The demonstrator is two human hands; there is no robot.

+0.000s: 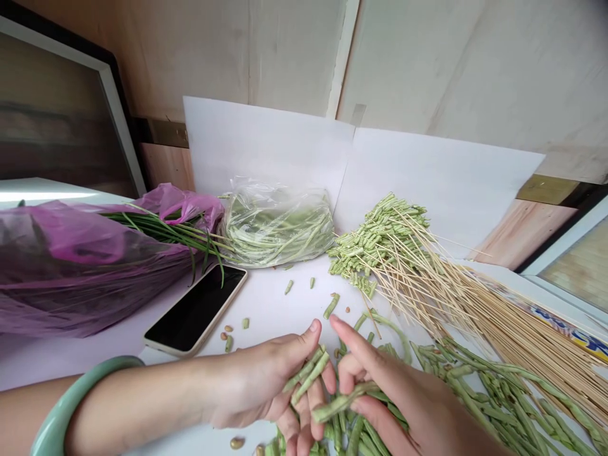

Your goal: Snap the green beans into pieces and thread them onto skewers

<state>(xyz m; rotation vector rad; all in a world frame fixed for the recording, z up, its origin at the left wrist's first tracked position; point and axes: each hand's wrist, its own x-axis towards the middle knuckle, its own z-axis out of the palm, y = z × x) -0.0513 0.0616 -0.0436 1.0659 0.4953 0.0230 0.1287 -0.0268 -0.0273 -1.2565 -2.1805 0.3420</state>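
My left hand (256, 383) is half curled, palm turned inward, with a few short green bean pieces (311, 378) lying side by side in its fingers. Close beside it, my right hand (403, 392) pinches one longer bean piece (339, 406) between thumb and fingers, its index finger pointing up toward my left thumb. Beneath both hands lies a heap of cut bean pieces (354, 437), partly hidden by them. Longer limp green beans (513, 399) spread out to the right of my right hand.
Bean pieces threaded on skewers (384, 234) are stacked at the back right, beside bare bamboo skewers (513, 316). A clear bag of long beans (280, 234) stands at the back. Leftward are a phone (194, 310) and a purple bag (85, 266) of greens. White boards (270, 139) stand behind.
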